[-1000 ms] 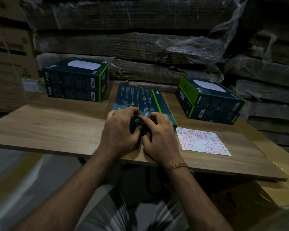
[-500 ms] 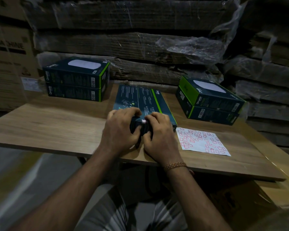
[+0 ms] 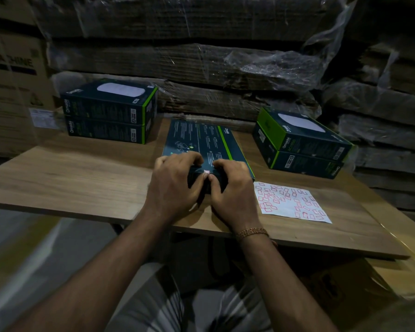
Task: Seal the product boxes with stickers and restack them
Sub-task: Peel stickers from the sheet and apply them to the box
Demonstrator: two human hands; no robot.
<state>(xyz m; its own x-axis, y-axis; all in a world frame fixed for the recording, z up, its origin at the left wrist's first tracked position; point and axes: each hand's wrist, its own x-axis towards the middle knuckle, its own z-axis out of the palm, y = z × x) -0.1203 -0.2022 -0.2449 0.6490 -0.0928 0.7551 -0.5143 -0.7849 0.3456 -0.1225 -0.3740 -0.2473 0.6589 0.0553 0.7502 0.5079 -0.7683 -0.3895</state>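
Dark flat product box with a green stripe (image 3: 201,137) lay printed face up on the pale wood-grain tabletop (image 3: 82,180), its near end gripped from both sides by the two hands. At that near end, between the thumbs, sat a small red-and-white sticker (image 3: 206,172), right where the two hands met. The left hand (image 3: 175,185) curled its fingers over the box's top edge with the thumb pressed against the near face just left of the sticker. The right hand (image 3: 233,190) mirrored it, fingers bent over the top edge, thumb tip touching the near face just right of the sticker. Both hands were clamped on the box end, and a gold chain bracelet (image 3: 252,232) circled the right wrist.

Just right of the right hand lay a white sheet of red-outlined stickers (image 3: 290,202), flat on the tabletop and apart from the box. Beyond that sheet, to the far right of the grip, stood a stack of two dark boxes with green edges (image 3: 300,144), the upper one skewed on the lower. Well to the far left of the grip stood another stack of two matching dark boxes (image 3: 108,111), squarely aligned. Behind everything rose a wall of plastic-wrapped flattened cardboard (image 3: 201,63).
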